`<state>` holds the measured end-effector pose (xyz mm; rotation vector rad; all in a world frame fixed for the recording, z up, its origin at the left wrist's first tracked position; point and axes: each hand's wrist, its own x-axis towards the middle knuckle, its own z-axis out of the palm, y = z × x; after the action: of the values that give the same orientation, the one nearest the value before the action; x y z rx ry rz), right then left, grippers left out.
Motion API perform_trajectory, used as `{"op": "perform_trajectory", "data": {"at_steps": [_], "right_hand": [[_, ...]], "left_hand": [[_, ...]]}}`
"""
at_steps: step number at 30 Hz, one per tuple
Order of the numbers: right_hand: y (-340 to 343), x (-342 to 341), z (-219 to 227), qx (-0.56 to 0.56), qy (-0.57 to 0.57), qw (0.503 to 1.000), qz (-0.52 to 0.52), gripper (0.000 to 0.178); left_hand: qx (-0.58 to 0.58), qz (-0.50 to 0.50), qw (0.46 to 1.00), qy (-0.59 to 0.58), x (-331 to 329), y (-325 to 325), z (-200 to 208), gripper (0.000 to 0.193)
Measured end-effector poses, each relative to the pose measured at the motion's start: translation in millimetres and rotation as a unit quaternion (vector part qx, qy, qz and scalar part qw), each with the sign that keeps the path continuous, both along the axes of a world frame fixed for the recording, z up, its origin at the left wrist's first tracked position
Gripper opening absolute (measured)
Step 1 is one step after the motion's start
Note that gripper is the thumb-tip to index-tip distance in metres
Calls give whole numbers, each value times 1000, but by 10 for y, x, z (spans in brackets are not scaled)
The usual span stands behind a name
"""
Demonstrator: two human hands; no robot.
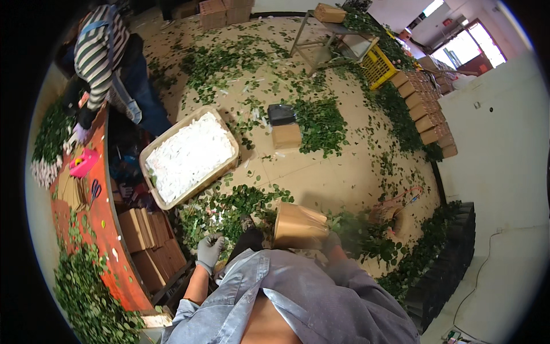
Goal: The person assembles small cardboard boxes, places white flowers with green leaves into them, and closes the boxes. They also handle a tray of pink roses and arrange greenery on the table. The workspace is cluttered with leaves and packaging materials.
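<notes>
My left hand (210, 251), in a grey glove, hangs beside my leg over leaf litter. Its fingers are curled in, and nothing shows in them. My right hand (331, 243), also gloved and smeared by motion, grips a wrapped bundle of leafy stems (301, 227) where the brown cardboard wrap ends. The wrap lies in front of my waist, while blurred green leaves stick out of it to the right. My right fingers are partly hidden by the blur and my sleeve.
A large tub of white scraps (192, 157) stands ahead to the left. Beside it runs a red-topped table (106, 229) with scissors (95, 190) and leafy stems. Another person (109, 63) works at its far end. Ahead lies a cardboard-wrapped bundle (286, 136); black containers (447, 258) line the right wall.
</notes>
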<state>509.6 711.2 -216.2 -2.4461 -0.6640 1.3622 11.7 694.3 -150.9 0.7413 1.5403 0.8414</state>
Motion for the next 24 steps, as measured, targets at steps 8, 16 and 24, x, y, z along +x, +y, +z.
{"op": "perform_trajectory", "data": {"at_steps": [8,16,24], "right_hand": [[546,379,-69,135,163,916,-340,47],[1136,819,-470,7,-116,990,74,42],[2426,1382,-1688,-86,-148,948,268,35]], "left_hand": [[31,-140,988,56,434,1160,286,25],[54,-175,980,77,1123,2127,172,26],[-47,-244,948,197,2301,2626,22,31]]}}
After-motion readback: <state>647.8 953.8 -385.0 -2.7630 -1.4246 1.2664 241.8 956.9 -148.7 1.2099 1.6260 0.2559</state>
